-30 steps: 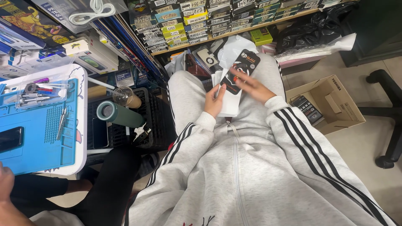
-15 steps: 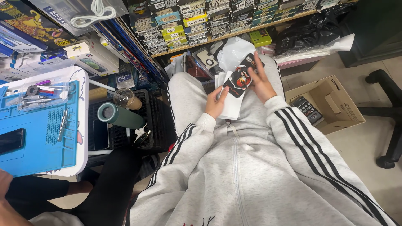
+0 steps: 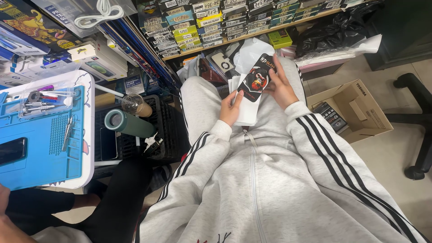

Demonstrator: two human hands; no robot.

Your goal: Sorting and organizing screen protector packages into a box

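I sit in a grey tracksuit with black stripes, both hands over my lap. My left hand grips the lower edge of a stack of white flat packets resting on my thighs. My right hand holds the top one, a slim black packet with a printed picture, by its right side. The black packet lies tilted across the top of the white stack.
A blue work mat with small tools and a dark phone lies on a white table at left. A green bottle rests on a black crate. An open cardboard box stands at right, an office chair base beyond. Shelves of packets line the top.
My right hand has slid from the middle of the stack up to the black packet's right side, and the packet now lies higher and more tilted. My left hand stayed put.
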